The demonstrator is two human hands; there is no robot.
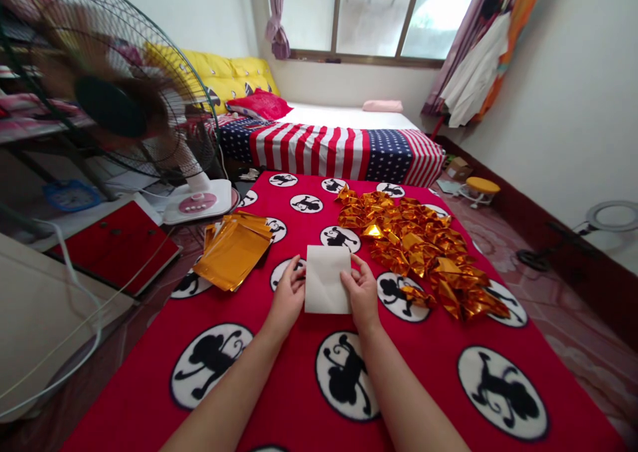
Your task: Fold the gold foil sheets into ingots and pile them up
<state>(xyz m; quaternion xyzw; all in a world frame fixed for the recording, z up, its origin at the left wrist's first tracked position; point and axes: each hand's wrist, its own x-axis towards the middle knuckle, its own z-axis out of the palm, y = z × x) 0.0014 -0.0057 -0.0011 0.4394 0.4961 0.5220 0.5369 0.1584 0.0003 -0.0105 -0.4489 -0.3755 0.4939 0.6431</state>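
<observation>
Between my two hands is a sheet of paper, its pale, dull side up and its top edge curled over. My right hand grips the sheet's right edge, thumb on top and fingers behind. On the opposite edge, my left hand has its fingers curled against the paper; the fingertips are partly hidden. A stack of golden foil sheets lies to the left. To the right spreads a heap of folded golden foil pieces, with one loose folded piece nearest my right hand.
Everything lies on a red cloth with monkey prints. A standing fan is close on the left, near a red panel. Beyond the cloth stands a bed. A yellow stool and a ring light stand are at the right.
</observation>
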